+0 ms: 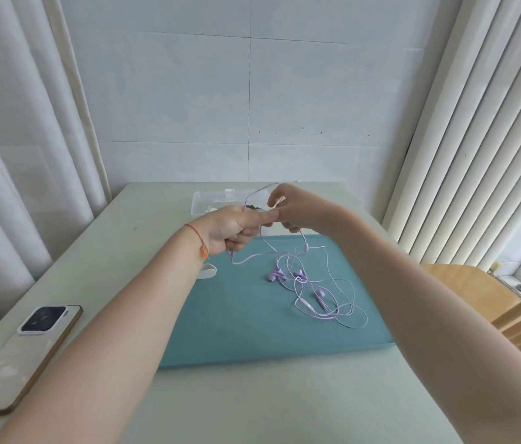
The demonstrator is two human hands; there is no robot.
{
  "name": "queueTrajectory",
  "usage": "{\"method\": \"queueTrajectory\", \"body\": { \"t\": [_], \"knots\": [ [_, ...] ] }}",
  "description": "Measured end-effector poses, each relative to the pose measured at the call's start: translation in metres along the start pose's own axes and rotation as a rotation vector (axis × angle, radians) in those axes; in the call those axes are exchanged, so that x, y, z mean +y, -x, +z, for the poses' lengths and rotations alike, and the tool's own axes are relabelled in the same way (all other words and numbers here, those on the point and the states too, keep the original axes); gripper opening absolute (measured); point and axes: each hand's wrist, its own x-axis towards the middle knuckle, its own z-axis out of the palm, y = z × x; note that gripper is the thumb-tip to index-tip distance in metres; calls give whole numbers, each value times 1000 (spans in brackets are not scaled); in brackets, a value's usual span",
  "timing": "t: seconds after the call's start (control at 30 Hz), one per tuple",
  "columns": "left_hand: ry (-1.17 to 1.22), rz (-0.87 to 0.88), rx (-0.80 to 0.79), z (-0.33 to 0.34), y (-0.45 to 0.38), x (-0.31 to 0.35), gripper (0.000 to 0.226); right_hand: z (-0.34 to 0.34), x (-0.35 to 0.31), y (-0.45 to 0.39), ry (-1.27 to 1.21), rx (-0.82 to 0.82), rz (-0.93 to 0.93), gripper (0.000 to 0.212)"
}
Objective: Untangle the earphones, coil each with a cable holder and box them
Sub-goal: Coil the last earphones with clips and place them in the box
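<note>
Two bare forearms are extended over a pale table (99,251), on which a teal mat (240,315) is laid. The left hand (233,229) is curled into a fist around a lilac earphone cable (254,195), with the thumb stretched rightward along it; a red cord bracelet (197,236) is worn at that wrist. The right hand (297,206) is held just beside it, fingers bent toward the same cable, though whether the cable is actually pinched cannot be told. Between the two hands the cable is raised in an arch above the table. From the hands, strands are led down to the mat, where the tangled earphones (313,290) lie in loose loops (the earbuds near the centre, the tangle's long axis running from upper left to lower right). A clear plastic box (204,201) is seen behind the hands, a white cable holder (208,271) beside the left wrist, and a phone (25,354) at the near left edge.
</note>
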Motion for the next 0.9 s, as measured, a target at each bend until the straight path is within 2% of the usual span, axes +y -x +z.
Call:
{"method": "queueTrajectory", "body": {
  "t": [0.07,0.17,0.2,0.27,0.33,0.43,0.57,0.73,0.9],
  "knots": [
    [-23,-29,-17,0,2,-7,35,-2,3,2,-17,-81,-20,19],
    [-51,-89,216,2,-5,-16,45,-7,7,4,124,-100,-25,19],
    [43,-114,313,-1,-8,-20,44,-8,9,5,162,-86,-12,18],
    [411,-154,473,-12,-13,-27,44,-14,17,6,201,-28,26,15],
    [648,-159,557,-22,-15,-34,40,-20,27,6,143,33,72,14],
    [684,-175,540,-23,-16,-40,36,-24,35,5,77,83,67,14],
    [726,-124,440,-12,-17,-34,33,-20,33,1,78,151,-15,20],
    [625,-91,311,3,-19,-21,22,-11,21,2,78,26,-49,28],
    [361,-186,258,14,-23,-18,40,0,12,6,100,-122,-90,32]
  ]
}}
